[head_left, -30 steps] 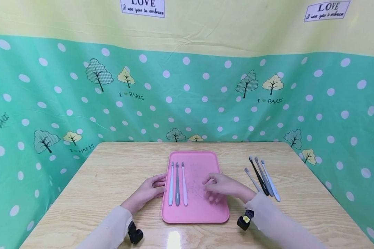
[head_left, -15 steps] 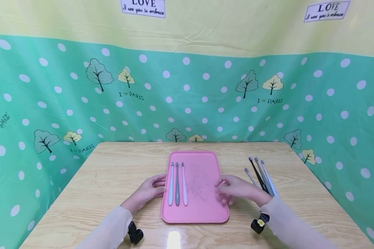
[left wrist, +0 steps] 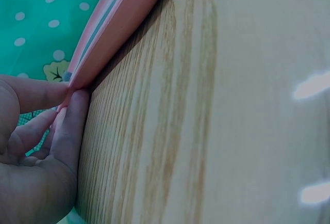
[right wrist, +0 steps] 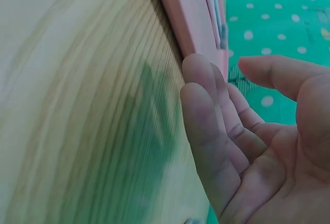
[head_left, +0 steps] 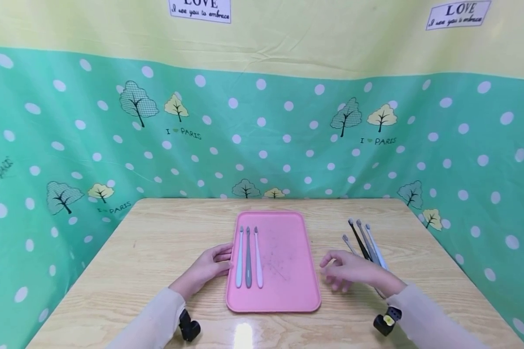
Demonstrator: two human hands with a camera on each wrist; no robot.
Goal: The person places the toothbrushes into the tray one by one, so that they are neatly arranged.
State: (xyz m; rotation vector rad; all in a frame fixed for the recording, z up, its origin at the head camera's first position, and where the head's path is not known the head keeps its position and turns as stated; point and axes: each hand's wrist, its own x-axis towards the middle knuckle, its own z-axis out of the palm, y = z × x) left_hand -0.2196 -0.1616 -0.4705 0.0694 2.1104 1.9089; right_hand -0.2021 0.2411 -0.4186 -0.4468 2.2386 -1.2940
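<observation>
A pink tray (head_left: 284, 295) lies on the wooden table. Three toothbrushes lie side by side along its left part: a light blue toothbrush (head_left: 239, 264), a grey toothbrush (head_left: 248, 264) and a pink toothbrush (head_left: 259, 266). My left hand (head_left: 209, 266) is at the tray's left edge; in the left wrist view its thumb and a finger pinch the rim. Just off the tray's right side hovers my right hand (head_left: 347, 269), holding nothing, its fingers loosely bent. In the right wrist view the palm (right wrist: 268, 177) shows bare.
Beyond my right hand lie more toothbrushes: a short-showing grey toothbrush (head_left: 348, 243), a black toothbrush (head_left: 359, 239), another grey toothbrush (head_left: 365, 237) and a pale blue toothbrush (head_left: 375, 245). My right forearm covers their lower ends. A green dotted cloth (head_left: 262, 135) hangs behind the table (head_left: 174, 228).
My right hand has moved right, from above the tray to beyond its right edge, now covering the lower ends of the right-hand toothbrushes. The left hand and tray stay put.
</observation>
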